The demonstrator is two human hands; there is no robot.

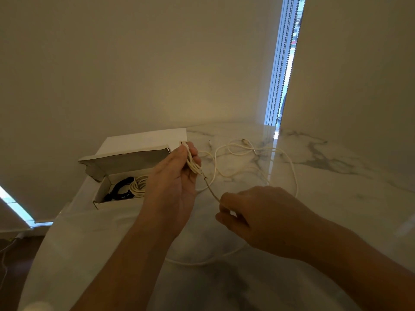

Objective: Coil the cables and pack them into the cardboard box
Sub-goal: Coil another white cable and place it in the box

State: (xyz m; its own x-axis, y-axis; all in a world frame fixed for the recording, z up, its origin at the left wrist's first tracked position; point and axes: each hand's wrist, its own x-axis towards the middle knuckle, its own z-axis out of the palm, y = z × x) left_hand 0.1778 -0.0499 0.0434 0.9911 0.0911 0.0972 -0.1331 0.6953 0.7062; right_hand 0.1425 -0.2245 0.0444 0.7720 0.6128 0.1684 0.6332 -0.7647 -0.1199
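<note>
Two hands raised, left hand (pixel 177 176) gripping coil (pixel 193 163), right hand (pixel 258 216) pinching cable (pixel 212 190)

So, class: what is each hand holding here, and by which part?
The left hand grips the coiled loops of the white cable. The right hand pinches that cable's uncoiled length just below the coil.

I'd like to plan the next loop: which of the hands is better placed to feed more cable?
The right hand: it pinches the loose white cable trailing over the table, while the left hand holds the coil.
</note>
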